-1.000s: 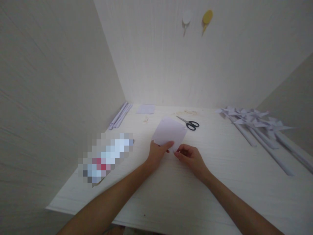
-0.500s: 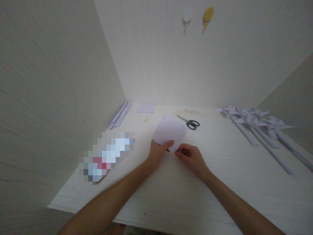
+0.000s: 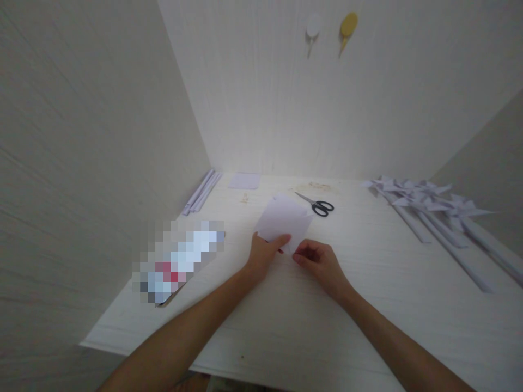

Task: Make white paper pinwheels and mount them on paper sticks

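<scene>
A white sheet of paper (image 3: pixel 284 216), turned cornerwise, is held just over the table in front of me. My left hand (image 3: pixel 266 255) grips its lower left part, thumb on top and fingers underneath. At the near corner, my right hand (image 3: pixel 316 258) has its thumb and index finger pinched together on the paper's tip. Black-handled scissors (image 3: pixel 321 207) lie just beyond the sheet's right side, blades pointing away to the left.
Several paper pinwheels (image 3: pixel 429 196) on rolled paper sticks lie at the right. Rolled paper sticks (image 3: pixel 202 191) and a square sheet (image 3: pixel 244 181) rest at the back left. A blurred-out flat object (image 3: pixel 183 261) lies at the left. Two hooks (image 3: pixel 348 26) are on the back wall.
Almost nothing differs. The sheet's far corner sits slightly lower, while both hands keep their places at its near side.
</scene>
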### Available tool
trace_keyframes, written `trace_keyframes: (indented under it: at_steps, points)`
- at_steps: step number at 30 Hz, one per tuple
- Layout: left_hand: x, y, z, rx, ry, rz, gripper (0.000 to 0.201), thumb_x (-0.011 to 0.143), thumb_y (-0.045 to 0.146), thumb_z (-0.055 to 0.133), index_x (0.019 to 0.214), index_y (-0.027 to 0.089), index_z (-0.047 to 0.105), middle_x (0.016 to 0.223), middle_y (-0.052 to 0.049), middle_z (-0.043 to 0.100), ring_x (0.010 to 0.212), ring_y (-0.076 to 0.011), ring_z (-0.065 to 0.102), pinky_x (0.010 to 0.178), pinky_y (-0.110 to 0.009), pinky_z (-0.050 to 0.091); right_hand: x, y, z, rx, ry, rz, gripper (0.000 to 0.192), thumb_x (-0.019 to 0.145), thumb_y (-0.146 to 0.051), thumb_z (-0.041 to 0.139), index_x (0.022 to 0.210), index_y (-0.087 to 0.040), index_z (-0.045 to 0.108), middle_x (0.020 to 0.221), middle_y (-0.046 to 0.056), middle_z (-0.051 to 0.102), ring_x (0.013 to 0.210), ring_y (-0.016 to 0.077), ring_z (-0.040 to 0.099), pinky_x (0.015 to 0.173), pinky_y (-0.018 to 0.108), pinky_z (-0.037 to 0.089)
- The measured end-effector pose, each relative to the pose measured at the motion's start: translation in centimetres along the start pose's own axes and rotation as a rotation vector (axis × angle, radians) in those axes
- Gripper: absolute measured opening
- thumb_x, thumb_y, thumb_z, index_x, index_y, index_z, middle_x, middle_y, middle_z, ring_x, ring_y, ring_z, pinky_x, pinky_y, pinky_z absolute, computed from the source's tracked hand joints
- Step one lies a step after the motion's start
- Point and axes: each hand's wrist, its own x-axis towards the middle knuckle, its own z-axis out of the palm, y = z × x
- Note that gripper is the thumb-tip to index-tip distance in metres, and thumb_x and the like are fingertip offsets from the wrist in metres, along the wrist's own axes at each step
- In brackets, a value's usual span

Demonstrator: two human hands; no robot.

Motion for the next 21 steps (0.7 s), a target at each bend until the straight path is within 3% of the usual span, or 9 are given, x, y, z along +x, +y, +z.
trace_keyframes:
  at_steps: [4,9,21]
  points:
    - [0.3,-0.2,-0.1,-0.028,-0.026,0.022,0.018,0.051,0.02,0.068,0.063,0.011,0.059,0.055,-0.001,0.059,0.045,-0.0098,0.05,0.04,-0.019,0.04,-0.1,-0.5,0.1,-0.004,0.021,0.014,0.011,0.066,-0.028,0.056,0.068,-0.017,0.054,0.053,-0.004,0.047,0.047,0.009,0.041,0.044,0.021,0.031]
    - [0.2,-0.5,0.0,-0.014,-0.056,0.034,0.018,0.051,0.021,0.068,0.064,0.011,0.061,0.057,-0.002,0.06,0.046,-0.0102,0.051,0.039,-0.019,0.04,0.1,0.1,0.4,-0.054,0.052,0.013,0.02,0.067,-0.034,0.056,0.059,-0.017,0.05,0.049,-0.004,0.045,0.045,0.0084,0.038,0.042,0.021,0.029]
    - [-0.1,-0.2,0.1,0.003,-0.074,0.031,0.017,0.051,0.02,0.068,0.062,0.011,0.059,0.053,0.0,0.057,0.044,-0.0094,0.049,0.039,-0.02,0.04,0.1,0.4,0.3,-0.046,0.062,-0.016,0.02,0.067,-0.033,0.057,0.056,-0.017,0.05,0.052,-0.002,0.048,0.048,0.0097,0.041,0.045,0.023,0.032]
